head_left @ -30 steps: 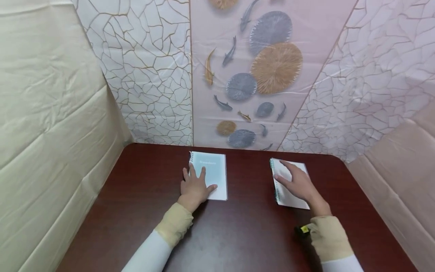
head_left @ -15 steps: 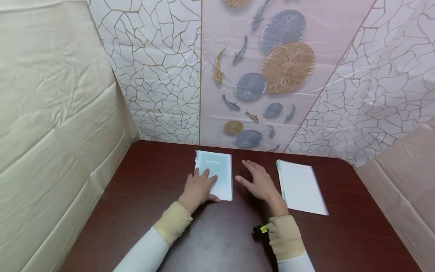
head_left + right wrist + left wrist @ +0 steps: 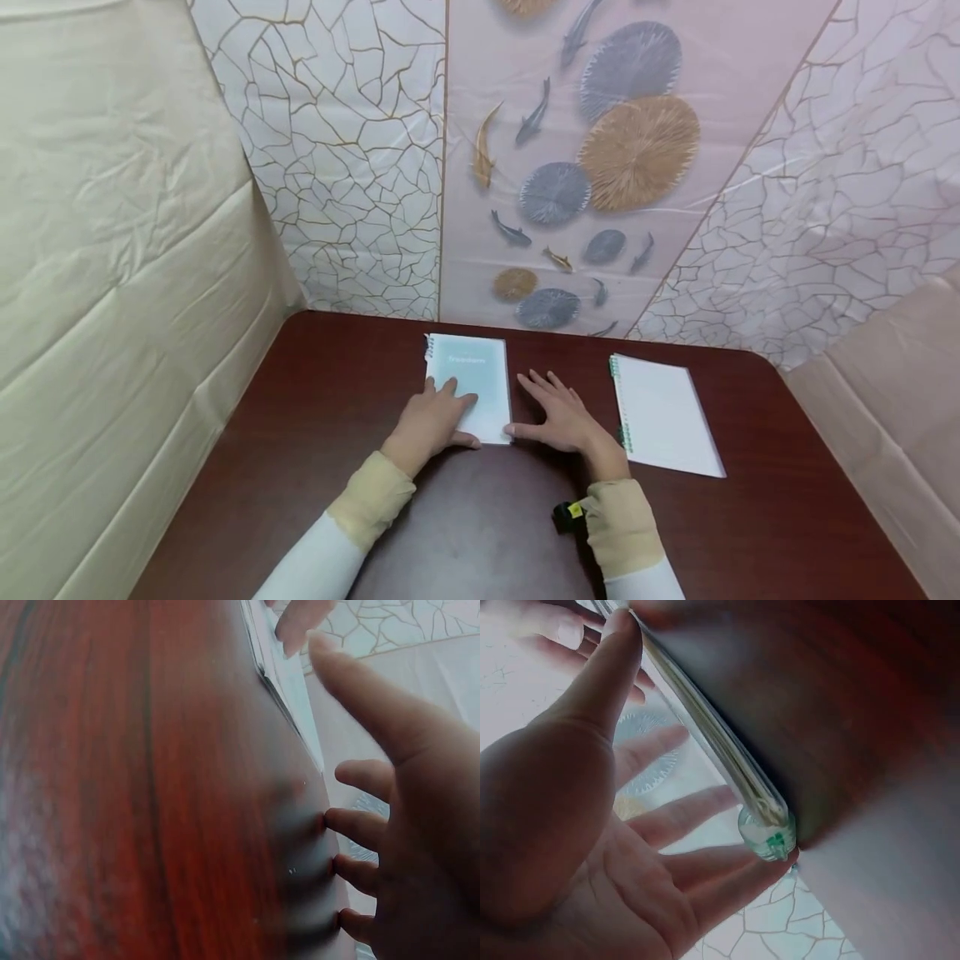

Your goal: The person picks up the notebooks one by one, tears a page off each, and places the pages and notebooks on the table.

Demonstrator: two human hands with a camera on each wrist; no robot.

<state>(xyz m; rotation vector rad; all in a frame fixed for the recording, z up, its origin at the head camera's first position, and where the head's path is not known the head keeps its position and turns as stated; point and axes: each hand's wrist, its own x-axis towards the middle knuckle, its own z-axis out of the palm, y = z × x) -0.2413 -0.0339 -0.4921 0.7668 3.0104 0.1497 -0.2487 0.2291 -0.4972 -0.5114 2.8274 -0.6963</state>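
Note:
A spiral-bound notebook (image 3: 480,392) with a pale blue cover and the word "freedom" lies near the back of the table. My left hand (image 3: 427,421) rests spread on its lower left part. In the left wrist view, the thumb (image 3: 604,682) lies along the notebook's edge (image 3: 712,735), and the other fingers spread over the cover toward the green binding. On the notebook's right side is my right hand (image 3: 566,421), fingers straight, thumb close to the lower right corner; whether it touches is unclear. In the right wrist view, the fingertips (image 3: 330,819) reach the tabletop beside the notebook.
A second notebook (image 3: 667,417), white with a green spiral binding, lies to the right of my right hand. A small black object with a yellow tag (image 3: 567,515) sits at the right wrist. Patterned and cream cloth walls (image 3: 360,167) surround the dark red table (image 3: 337,375).
My right hand has left the white notebook and moved left to the blue one, then slightly toward me. My left hand has shifted down on the cover. The view has turned a little.

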